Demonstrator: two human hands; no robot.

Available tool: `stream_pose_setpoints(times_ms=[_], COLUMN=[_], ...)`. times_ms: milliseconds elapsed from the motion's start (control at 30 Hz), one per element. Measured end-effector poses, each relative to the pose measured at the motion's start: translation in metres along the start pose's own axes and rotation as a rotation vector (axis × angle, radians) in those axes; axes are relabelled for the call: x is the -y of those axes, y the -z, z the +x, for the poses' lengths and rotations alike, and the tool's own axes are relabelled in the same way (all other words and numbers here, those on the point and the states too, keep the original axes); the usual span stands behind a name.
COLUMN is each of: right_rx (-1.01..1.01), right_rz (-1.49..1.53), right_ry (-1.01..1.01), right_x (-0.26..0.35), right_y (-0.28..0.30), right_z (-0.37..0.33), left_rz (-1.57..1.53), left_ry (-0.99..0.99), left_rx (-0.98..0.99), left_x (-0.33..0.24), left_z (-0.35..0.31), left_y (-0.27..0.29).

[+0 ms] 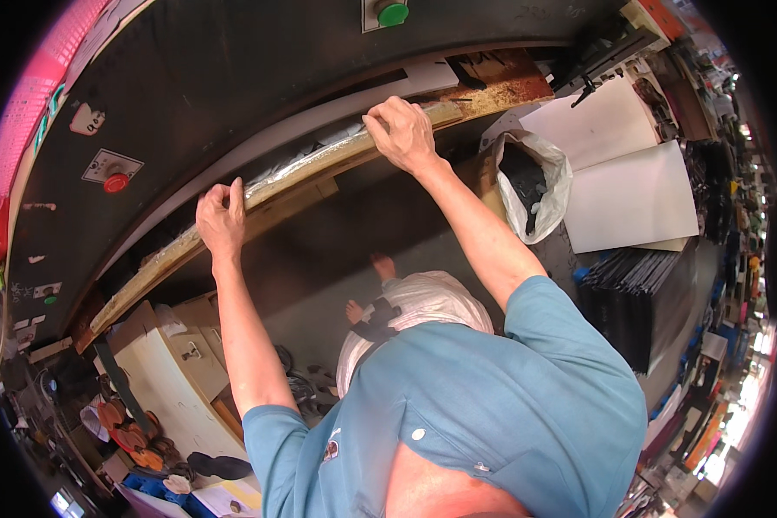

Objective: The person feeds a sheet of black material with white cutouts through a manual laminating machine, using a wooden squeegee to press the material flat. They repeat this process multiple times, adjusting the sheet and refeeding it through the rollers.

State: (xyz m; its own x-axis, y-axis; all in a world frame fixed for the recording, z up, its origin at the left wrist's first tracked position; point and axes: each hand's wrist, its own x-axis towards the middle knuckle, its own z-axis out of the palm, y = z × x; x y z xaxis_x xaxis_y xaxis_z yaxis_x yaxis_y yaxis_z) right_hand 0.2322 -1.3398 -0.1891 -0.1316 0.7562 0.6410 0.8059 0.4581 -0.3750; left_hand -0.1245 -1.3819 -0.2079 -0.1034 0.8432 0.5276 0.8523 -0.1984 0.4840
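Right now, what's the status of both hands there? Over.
Left hand and right hand at wooden ledge, grip unclear. Silvery strip between them. Open white bag off right, apart from both hands.

The strip (306, 161) in front of me gleams like metal foil, bright and uneven. The ledge (160, 262) I see along it looks like wood, worn and rough. The dark panel (259, 78) is mostly matt, its red button (116, 182) and green button (394, 14) smooth plastic. My shirt (492, 388) is matt cloth, my trousers (440, 298) paler, creased fabric. The white sack (556, 186) looks like wrinkled plastic, the pale sheets (630, 203) smooth and paper-like, the pink basket (39, 104) plastic too.
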Motion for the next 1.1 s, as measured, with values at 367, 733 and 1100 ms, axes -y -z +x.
stream_pose_setpoints(times_ms=[367, 733, 1100], right_rx=[0.011, 0.093, 0.452], right_rz=[0.219, 0.283, 0.122], right_ry=[-0.161, -0.159, -0.171], right_x=[-0.013, 0.066, 0.101], right_y=[0.018, 0.038, -0.054], right_z=[-0.031, -0.035, -0.001], left_rz=[-0.009, -0.229, -0.15], left_ry=[-0.039, 0.047, -0.217], left_rx=[-0.003, 0.287, 0.261], left_x=[-0.013, -0.073, -0.025], left_z=[-0.031, -0.119, 0.004], left_y=[-0.007, 0.064, -0.045])
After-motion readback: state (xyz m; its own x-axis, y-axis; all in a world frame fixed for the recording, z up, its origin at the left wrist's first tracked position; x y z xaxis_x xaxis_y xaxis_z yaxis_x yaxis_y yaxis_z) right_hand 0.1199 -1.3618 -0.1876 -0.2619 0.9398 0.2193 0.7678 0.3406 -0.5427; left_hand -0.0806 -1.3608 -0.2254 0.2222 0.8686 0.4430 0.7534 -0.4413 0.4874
